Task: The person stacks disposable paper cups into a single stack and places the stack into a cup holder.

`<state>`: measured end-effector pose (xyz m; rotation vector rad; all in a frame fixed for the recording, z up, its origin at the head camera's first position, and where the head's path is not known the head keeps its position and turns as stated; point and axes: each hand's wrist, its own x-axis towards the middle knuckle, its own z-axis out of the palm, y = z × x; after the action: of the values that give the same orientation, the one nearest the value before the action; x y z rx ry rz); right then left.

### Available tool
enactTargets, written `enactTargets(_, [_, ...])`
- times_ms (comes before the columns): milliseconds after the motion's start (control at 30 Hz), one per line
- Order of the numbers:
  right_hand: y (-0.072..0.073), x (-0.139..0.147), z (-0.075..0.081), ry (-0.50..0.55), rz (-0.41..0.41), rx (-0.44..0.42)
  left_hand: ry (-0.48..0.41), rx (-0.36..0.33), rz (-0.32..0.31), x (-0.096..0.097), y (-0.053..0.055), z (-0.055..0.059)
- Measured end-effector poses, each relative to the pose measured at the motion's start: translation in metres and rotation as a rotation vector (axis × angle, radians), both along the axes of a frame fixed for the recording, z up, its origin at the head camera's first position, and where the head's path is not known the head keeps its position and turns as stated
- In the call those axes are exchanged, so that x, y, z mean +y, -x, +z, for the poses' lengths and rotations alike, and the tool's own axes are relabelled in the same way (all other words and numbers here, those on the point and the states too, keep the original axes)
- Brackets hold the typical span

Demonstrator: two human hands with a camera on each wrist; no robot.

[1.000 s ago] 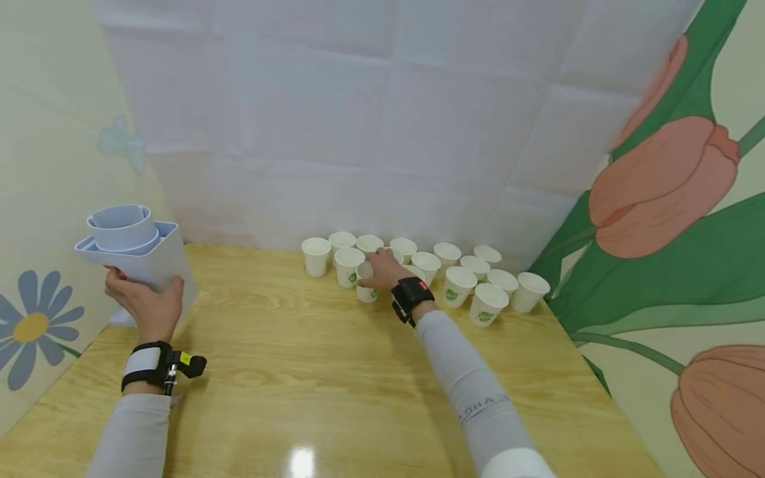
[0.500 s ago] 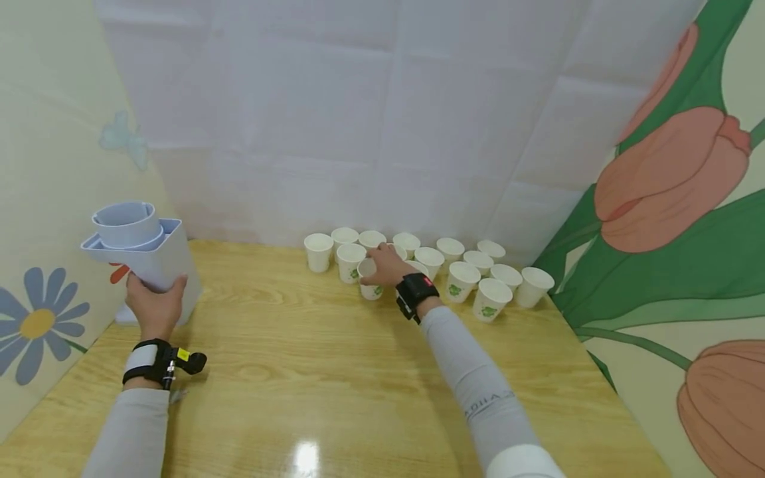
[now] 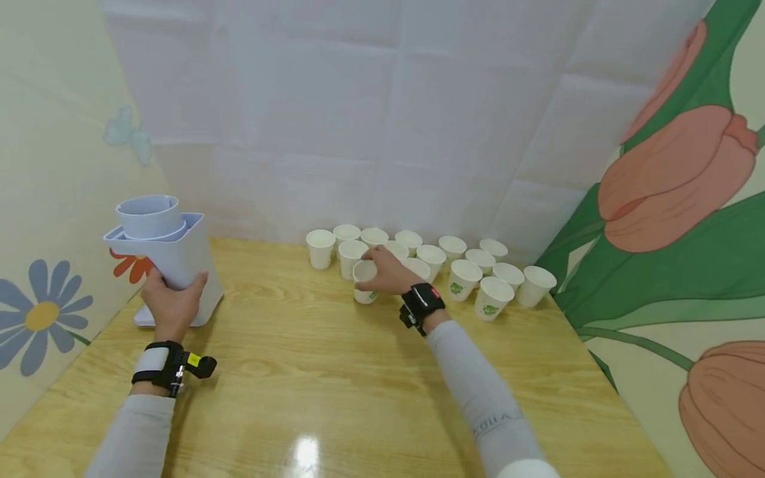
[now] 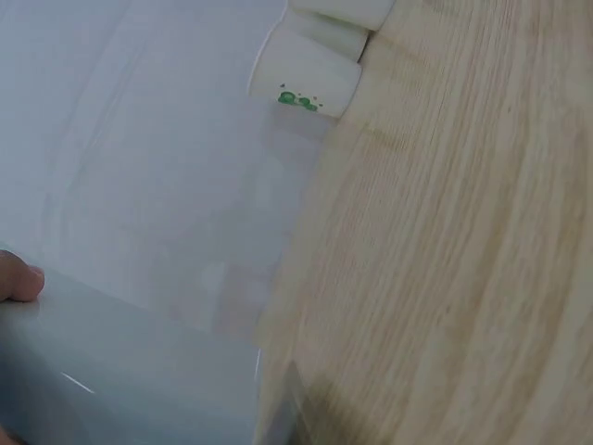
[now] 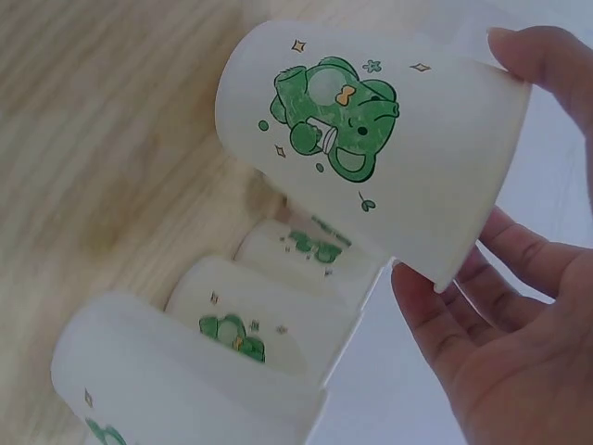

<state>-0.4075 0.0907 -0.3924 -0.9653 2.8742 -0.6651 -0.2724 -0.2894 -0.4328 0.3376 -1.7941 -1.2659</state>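
Observation:
My left hand (image 3: pixel 172 302) grips a pale blue-white plastic box (image 3: pixel 197 265) at the left, thumb on its right side. A round collar (image 3: pixel 151 219) stands up from the box's top, and a flat foot shows at its lower left. In the left wrist view, part of the box wall (image 4: pixel 139 362) fills the lower left corner. My right hand (image 3: pixel 388 271) pinches a white paper cup (image 5: pixel 361 139) with a green cartoon animal near its rim. That cup (image 3: pixel 365 290) is upright in front of the others; I cannot tell whether its base touches the table.
Several more paper cups (image 3: pixel 463 279) stand close together along the back and right of the wooden table (image 3: pixel 287 372). Behind them hangs a white sheet (image 3: pixel 323 119). A flower-patterned wall covering (image 3: pixel 663 199) borders the right side, with another on the left.
My left hand has moved right with the box. My right hand has drawn the pinched cup slightly left, away from the other cups. The head view has shifted a little.

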Motion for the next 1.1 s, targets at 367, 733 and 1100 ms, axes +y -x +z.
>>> enactTargets(367, [-0.042, -0.021, 0.001, 0.053, 0.098, 0.025, 0.047, 0.075, -0.092, 0.05, -0.023, 0.007])
enactTargets(733, [-0.068, -0.051, -0.004, 0.073, 0.193, -0.017, 0.037, 0.091, -0.121, 0.079, -0.034, 0.001])
enactTargets(1100, [-0.085, -0.069, -0.014, 0.076, 0.231, -0.004, 0.029, 0.081, -0.132, 0.085, -0.036, -0.015])
